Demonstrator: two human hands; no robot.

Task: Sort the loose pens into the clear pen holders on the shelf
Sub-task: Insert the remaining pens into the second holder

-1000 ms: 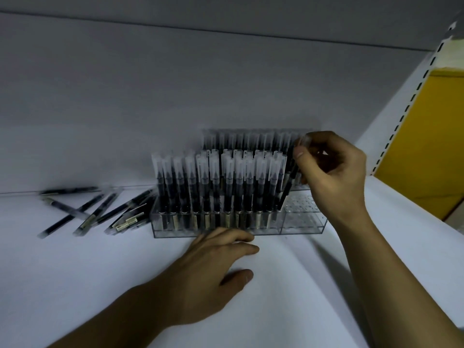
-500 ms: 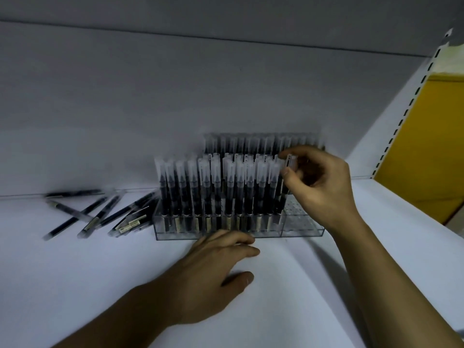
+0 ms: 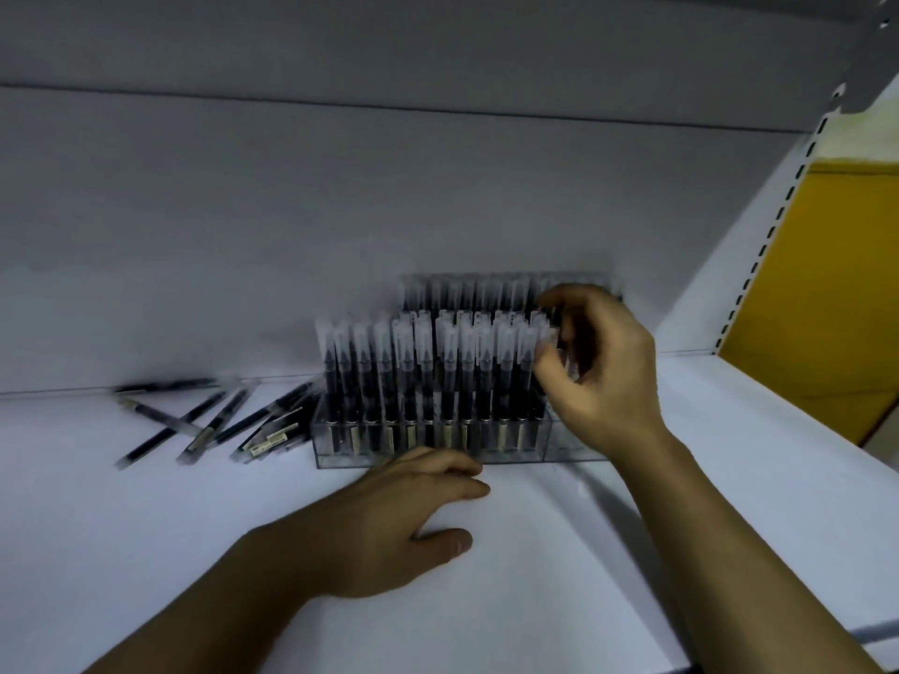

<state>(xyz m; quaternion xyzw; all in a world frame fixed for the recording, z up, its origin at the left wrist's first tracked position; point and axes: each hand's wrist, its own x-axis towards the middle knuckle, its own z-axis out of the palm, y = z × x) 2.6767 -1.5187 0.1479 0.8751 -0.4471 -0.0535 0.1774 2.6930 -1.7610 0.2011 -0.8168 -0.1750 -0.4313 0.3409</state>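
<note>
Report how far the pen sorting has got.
Done: the clear holder carries rows of upright pens across most of its width. In hand: the right hand pinches a pen at the rows' right end; the left hand rests on the shelf by the holder's front. Left: loose pens lie beside the holder, whose right section looks empty.

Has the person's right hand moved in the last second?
Yes. The right hand has come down and slightly left, closer to the right end of the clear pen holder.
</note>
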